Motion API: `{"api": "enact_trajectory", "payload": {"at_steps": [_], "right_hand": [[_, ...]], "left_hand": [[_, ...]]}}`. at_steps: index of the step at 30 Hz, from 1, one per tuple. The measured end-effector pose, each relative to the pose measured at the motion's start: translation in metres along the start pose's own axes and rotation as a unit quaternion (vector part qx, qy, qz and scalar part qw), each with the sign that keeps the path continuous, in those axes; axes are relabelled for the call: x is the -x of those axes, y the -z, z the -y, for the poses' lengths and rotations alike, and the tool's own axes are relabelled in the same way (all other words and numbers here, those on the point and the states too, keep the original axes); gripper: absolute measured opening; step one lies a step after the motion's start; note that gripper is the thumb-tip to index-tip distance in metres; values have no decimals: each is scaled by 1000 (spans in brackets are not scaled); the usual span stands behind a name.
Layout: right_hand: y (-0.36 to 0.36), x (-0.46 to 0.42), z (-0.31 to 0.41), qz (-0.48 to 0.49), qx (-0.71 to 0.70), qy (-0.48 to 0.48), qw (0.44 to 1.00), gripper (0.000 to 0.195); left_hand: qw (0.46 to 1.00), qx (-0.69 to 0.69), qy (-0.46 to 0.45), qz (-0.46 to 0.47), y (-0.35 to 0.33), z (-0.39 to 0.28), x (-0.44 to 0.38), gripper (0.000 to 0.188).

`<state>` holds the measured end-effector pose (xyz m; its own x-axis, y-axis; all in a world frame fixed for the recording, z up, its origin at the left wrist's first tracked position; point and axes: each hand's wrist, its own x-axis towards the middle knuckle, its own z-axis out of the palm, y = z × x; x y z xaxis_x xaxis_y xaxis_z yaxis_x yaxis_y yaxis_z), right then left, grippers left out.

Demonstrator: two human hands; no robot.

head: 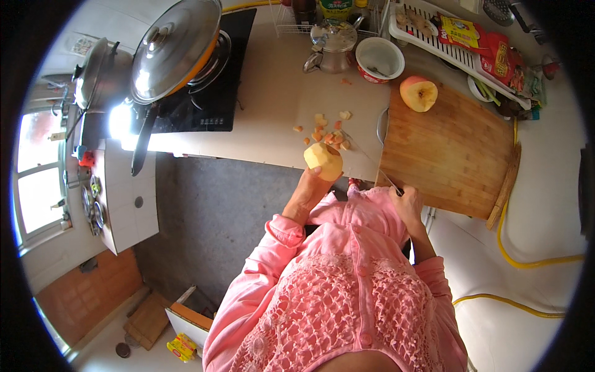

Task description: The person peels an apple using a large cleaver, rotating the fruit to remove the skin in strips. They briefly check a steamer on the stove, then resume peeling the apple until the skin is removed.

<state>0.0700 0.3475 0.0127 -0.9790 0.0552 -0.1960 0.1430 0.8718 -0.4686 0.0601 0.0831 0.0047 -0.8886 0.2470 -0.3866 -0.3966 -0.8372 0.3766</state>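
My left hand [310, 188] holds a mostly peeled apple [324, 161] near the counter's front edge. A patch of reddish skin remains on its upper right side. My right hand [409, 204] grips the handle of a knife [389, 180] by the near left corner of a wooden cutting board [446, 149]. The thin blade, seen nearly edge-on, points up and left towards the apple without touching it. Chips of peel and flesh [330, 136] lie scattered on the counter just beyond the apple. At the board's far left corner sits another apple [418, 94], red-skinned, its pale face showing a dark core.
A lidded wok [174, 51] stands on the black cooktop [218, 107], its handle [143, 139] jutting over the counter edge. Behind the chips are a steel teapot [332, 46] and a white tub [380, 60]. A white slatted rack [437, 42] holds packets. A yellow hose [502, 242] runs right.
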Motion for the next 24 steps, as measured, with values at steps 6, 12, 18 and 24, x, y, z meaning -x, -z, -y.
{"api": "enact_trajectory", "payload": {"at_steps": [6,12,18,24], "right_hand": [[11,3,18,-54,-59,117,990,24],[34,4,46,-77,-40,235,968,23],[42,0,52,-87,-21,265,960,19],[39,-1,45,-96,-14,289,952,19]], "left_hand": [[997,43,-8,-60,-10,-8,-3,75],[999,49,-9,-12,-15,-9,-3,73],[999,34,-16,-14,-10,-7,-3,69],[998,0,5,-70,4,-1,-3,67]]}}
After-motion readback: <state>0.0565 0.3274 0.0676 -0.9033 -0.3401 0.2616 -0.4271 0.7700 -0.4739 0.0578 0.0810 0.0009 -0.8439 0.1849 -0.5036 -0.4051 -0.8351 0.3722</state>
